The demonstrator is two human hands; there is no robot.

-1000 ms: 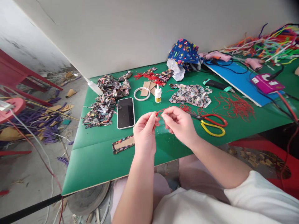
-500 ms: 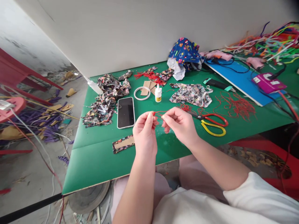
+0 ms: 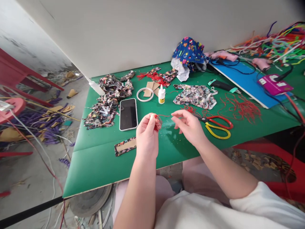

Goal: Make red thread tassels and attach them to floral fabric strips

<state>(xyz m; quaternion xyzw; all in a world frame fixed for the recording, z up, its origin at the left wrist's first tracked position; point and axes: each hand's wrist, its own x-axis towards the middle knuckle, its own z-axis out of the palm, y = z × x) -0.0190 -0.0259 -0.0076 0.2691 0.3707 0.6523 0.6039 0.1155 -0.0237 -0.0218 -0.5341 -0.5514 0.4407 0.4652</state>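
Observation:
My left hand [image 3: 147,133] is closed in a pinch on a small red tassel [image 3: 157,122], held above the green table [image 3: 95,165]. A thin red thread runs from the tassel toward my right hand [image 3: 188,127]. That hand hovers a little to the right, its fingers spread and loosely curled, and its fingertips are at the thread's end. Whether they grip the thread is unclear. A black phone [image 3: 128,114] lies just left of my left hand.
Red and yellow scissors [image 3: 215,125], a small glue bottle [image 3: 161,94], a white ring [image 3: 145,94], floral fabric scraps [image 3: 107,101], a fabric-covered strip [image 3: 125,146] and loose red threads [image 3: 240,108] lie on the table. A blue board [image 3: 245,82] and pink device [image 3: 274,85] sit far right.
My hands have drawn apart. The right hand moved right and opened its fingers, while the left kept its pinch on the red tassel.

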